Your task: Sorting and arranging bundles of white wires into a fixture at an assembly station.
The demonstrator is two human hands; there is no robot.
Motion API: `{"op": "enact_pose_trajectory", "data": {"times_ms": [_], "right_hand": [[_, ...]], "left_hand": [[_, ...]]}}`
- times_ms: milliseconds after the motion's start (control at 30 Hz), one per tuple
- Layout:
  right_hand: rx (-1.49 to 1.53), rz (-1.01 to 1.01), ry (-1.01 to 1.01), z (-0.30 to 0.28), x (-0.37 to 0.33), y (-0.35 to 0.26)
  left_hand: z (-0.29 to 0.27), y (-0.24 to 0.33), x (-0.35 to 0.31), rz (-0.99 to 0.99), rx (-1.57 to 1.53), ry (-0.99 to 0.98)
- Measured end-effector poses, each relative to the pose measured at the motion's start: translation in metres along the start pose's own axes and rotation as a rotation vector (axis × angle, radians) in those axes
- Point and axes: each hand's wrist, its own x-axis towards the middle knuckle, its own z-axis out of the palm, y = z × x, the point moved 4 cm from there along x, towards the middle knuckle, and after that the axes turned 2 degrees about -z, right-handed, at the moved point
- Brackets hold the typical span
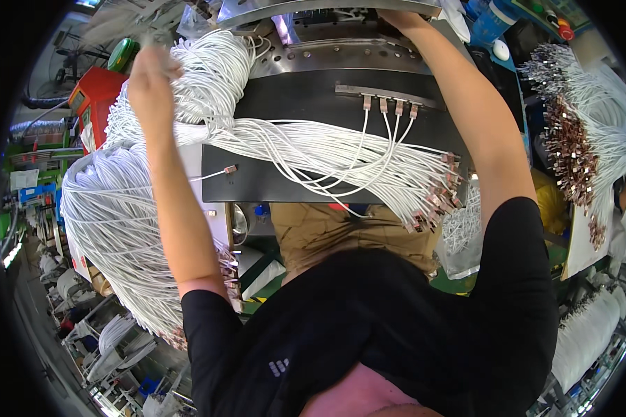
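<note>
My left hand (151,71) is raised at the upper left, beside a coiled bundle of white cables (212,73). Motion smears its fingers, so I cannot make out whether it holds anything. At the top, my right hand (400,19) reaches in by a curved metal machine part (341,52), its fingers hidden. Below it, a slotted metal bar (389,96) has several copper-coloured cable ends (399,108) lined up along it. More white cables (327,153) stretch across the black work surface (285,97), their copper ends fanned out at the right. A single cable end (229,169) lies near my left forearm.
A large hank of white cables (118,222) hangs left of my forearm, near a red machine (97,97). Another bundle with copper ends (570,139) lies far right. A blue cup (492,24) stands at the upper right; a clear bag (462,229) hangs below the surface.
</note>
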Motion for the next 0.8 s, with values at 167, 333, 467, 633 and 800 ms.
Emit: {"op": "enact_pose_trajectory", "data": {"times_ms": [167,333,467,633,800], "right_hand": [[-0.05,-0.116,0.071,-0.015,-0.05,-0.022],[-0.386,-0.187,0.098,-0.052,-0.13,-0.018],[-0.234,-0.177,-0.13,-0.072,-0.182,-0.016],[-0.09,-0.1,-0.21,-0.058,-0.184,-0.009],[0.112,-0.271,0.004,-0.036,-0.123,-0.002]], "left_hand": [[-0.088,-0.047,-0.013,-0.454,1.104,-0.05],[0.09,0.067,-0.147,0.318,0.214,-0.587],[0.148,0.11,-0.211,0.553,0.072,-0.583],[0.17,0.11,-0.205,0.565,0.194,-0.562],[0.162,0.095,-0.188,0.477,0.341,-0.563]]}}
